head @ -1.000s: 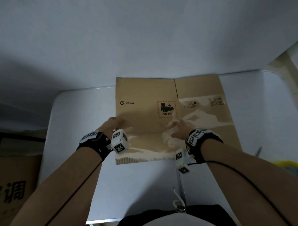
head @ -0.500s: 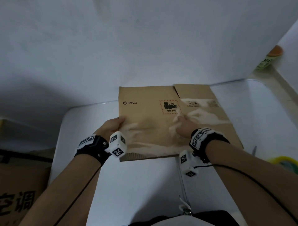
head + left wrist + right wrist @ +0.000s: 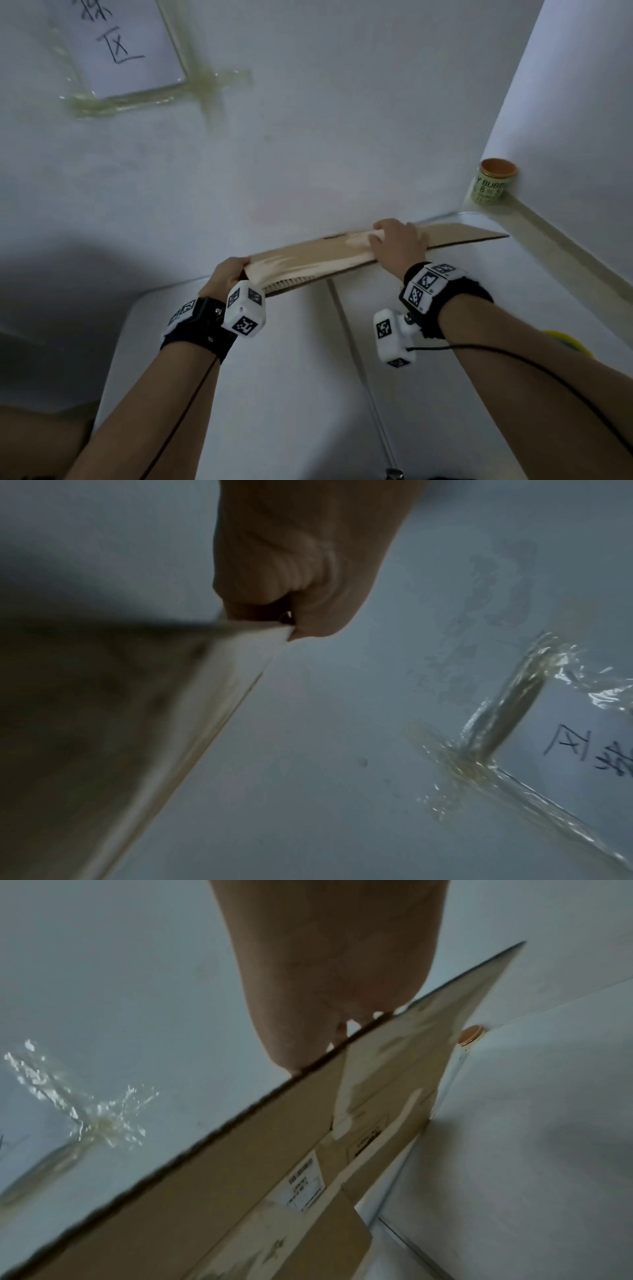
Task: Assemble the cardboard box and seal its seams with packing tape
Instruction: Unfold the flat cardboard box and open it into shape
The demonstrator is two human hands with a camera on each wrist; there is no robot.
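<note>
Dim, bluish light; blurred wrist views

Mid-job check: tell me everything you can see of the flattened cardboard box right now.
The flattened cardboard box is brown corrugated board, still collapsed, with pale torn patches where its surface has peeled. A white printed label and separate flaps show in the right wrist view. It is tilted steeply, seen nearly edge-on from the head, over the white table near the wall. The left hand grips its left corner; the right hand curls over its upper edge. No tape is on it.

One flattened box, one can, two hands.
</note>
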